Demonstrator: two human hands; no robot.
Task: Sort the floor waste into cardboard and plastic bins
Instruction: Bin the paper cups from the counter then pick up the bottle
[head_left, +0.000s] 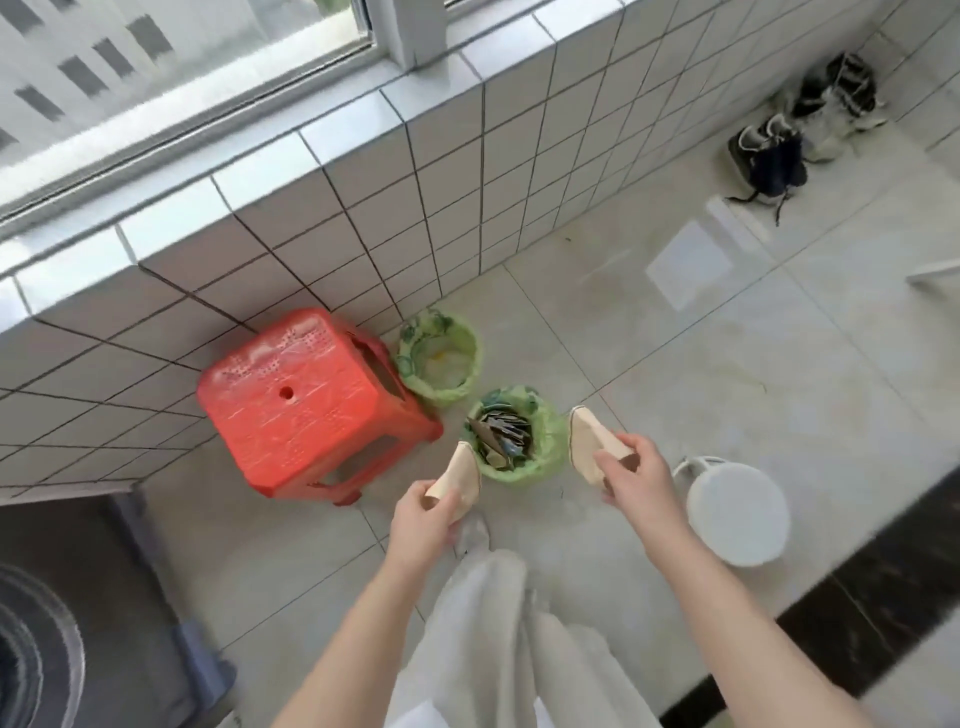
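Each hand, left (423, 512) and right (631, 475), grips a cardboard piece beside the nearer bin (519, 439); a careless release risks missing it

Two hands: left hand (422, 525), right hand (636, 480), each gripping one of two cardboard pieces (460, 480) (592, 441). Two green-lined bins: far bin (439, 356), near bin (545, 452). One red stool (306, 405), one white bucket (735, 512), about three shoes (769, 158), blurred.
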